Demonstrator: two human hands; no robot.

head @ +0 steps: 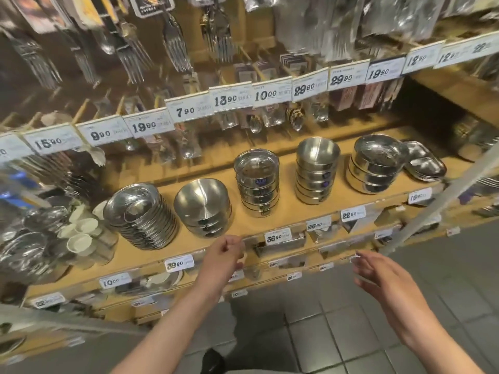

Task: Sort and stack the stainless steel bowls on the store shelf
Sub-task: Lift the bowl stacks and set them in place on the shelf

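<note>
Stainless steel bowls stand in stacks along a wooden shelf [243, 225]. From left to right: a tall leaning stack of shallow dishes [140, 214], a short stack of wide bowls [204, 209], a stack of small lidded-looking bowls [258, 182], a stack of deeper bowls [317, 170], a short stack [376, 163] and flat trays [425, 164]. My left hand [224, 256] hangs in front of the shelf edge with fingers loosely curled and holds nothing. My right hand [378, 273] is out to the right, fingers relaxed and empty.
Packaged forks and spoons hang above a row of price tags [232, 99]. White ramekins [81, 233] and glass lids [24, 249] crowd the shelf's left end. Lower shelves with price labels [178, 264] run beneath. Grey floor tiles lie below.
</note>
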